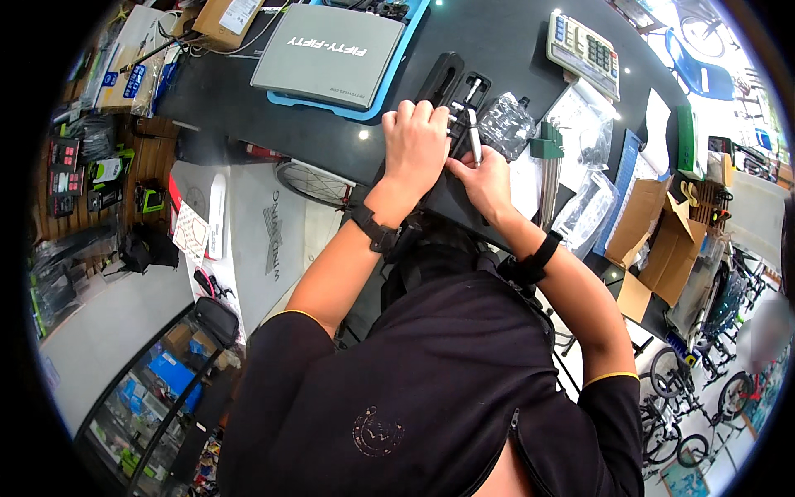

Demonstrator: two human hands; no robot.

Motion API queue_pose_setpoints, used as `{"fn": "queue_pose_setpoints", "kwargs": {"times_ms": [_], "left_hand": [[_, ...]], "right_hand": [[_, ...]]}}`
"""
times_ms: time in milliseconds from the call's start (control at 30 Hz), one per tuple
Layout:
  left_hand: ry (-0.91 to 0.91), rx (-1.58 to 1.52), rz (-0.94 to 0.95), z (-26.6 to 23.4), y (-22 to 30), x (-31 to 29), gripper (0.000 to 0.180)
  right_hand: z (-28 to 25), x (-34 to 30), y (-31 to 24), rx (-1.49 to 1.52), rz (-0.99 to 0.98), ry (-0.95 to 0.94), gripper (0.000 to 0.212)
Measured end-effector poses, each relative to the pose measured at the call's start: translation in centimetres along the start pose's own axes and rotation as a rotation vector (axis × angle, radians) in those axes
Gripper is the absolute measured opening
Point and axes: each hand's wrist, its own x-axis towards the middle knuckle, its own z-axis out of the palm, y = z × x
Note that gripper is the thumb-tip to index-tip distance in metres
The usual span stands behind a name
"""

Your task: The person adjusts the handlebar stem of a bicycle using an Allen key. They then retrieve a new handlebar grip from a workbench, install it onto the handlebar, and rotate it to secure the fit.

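My left hand (414, 145) is closed over a black plastic bicycle part (451, 87) lying on the dark counter (290, 128). My right hand (484, 178) sits just beside it and pinches a slim silver tool (474, 137) that points up against the same part. Both wrists wear black bands. What lies under my left palm is hidden. A clear plastic bag with a black part inside (507, 124) lies right of the hands.
A grey flat case on a blue tray (331, 54) lies at the back of the counter, a calculator (584, 51) to the right. Open cardboard boxes (654, 236), papers and clear packaging crowd the right. A glass display case (166, 381) stands lower left; bicycles (696, 381) lower right.
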Motion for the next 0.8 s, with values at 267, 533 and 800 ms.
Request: {"fn": "queue_pose_setpoints", "kwargs": {"times_ms": [267, 533, 800], "left_hand": [[-0.291, -0.206, 0.053, -1.6, -3.5, 1.8, 0.037], [-0.114, -0.211, 0.166, -1.6, -2.8, -2.2, 0.035], [-0.149, -0.174, 0.132, -0.4, -1.1, -2.8, 0.032]], "right_hand": [[0.3, 0.3, 1.1, 0.025, 0.038, -0.005, 0.033], [0.5, 0.5, 1.3, 0.188, 0.089, -0.090, 0.019], [0.1, 0.6, 1.4, 0.203, 0.107, -0.110, 0.017]]}}
